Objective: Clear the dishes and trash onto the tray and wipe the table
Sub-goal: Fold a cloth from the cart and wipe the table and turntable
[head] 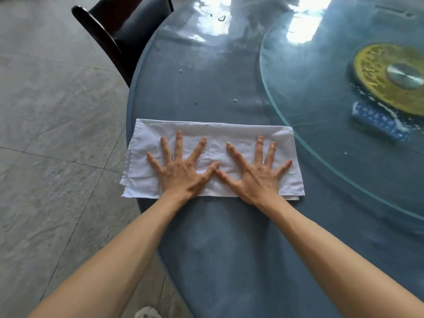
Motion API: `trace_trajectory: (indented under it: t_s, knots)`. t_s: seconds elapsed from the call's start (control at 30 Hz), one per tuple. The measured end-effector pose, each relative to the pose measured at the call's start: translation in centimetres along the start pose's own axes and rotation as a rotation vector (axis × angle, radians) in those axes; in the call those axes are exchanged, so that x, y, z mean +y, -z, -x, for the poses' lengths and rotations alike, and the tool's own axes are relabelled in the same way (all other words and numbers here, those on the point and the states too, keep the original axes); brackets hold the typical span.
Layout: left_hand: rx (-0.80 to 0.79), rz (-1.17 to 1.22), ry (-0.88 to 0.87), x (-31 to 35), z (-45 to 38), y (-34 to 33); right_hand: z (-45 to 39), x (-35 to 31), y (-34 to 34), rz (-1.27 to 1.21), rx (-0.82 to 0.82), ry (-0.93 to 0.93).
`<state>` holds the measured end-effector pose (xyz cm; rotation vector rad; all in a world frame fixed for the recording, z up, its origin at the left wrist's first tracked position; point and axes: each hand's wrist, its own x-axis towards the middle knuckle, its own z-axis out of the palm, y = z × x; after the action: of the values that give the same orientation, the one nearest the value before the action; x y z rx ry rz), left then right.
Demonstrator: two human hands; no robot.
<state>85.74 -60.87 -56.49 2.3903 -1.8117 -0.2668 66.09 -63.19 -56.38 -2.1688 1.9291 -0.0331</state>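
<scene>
A folded white cloth (pixel 229 134) lies flat on the round blue table (pixel 224 249), close to its left edge. My left hand (pixel 181 168) presses on the cloth's left half, palm down with fingers spread wide. My right hand (pixel 254 173) presses on the right half the same way. The two thumbs nearly touch at the cloth's middle. Neither hand grips anything. A few small crumbs (pixel 235 101) dot the table beyond the cloth. No tray or dishes are in view.
A glass turntable (pixel 321 125) with a gold hub (pixel 387 74) covers the table's right side; a blue patterned object (pixel 378 125) lies under or on it. A dark chair (pixel 119 26) stands at the far left edge. Grey tiled floor (pixel 57 134) lies to the left.
</scene>
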Motion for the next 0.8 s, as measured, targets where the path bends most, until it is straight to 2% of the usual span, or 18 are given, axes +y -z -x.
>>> trace_trajectory:
  t_s: [0.27, 0.53, 0.8]
  knots:
    - [-0.02, -0.018, -0.083, -1.6, -10.5, 0.8, -8.7, -3.4, 0.2, -0.001, 0.01, -0.092]
    - [-0.023, -0.009, -0.154, -2.7, -16.6, 1.3, -13.7, -5.2, 0.6, -0.008, 0.017, -0.156]
    - [-0.023, -0.041, -0.268, -3.6, -21.5, 1.6, -18.3, -5.9, 1.5, -0.001, 0.011, -0.144]
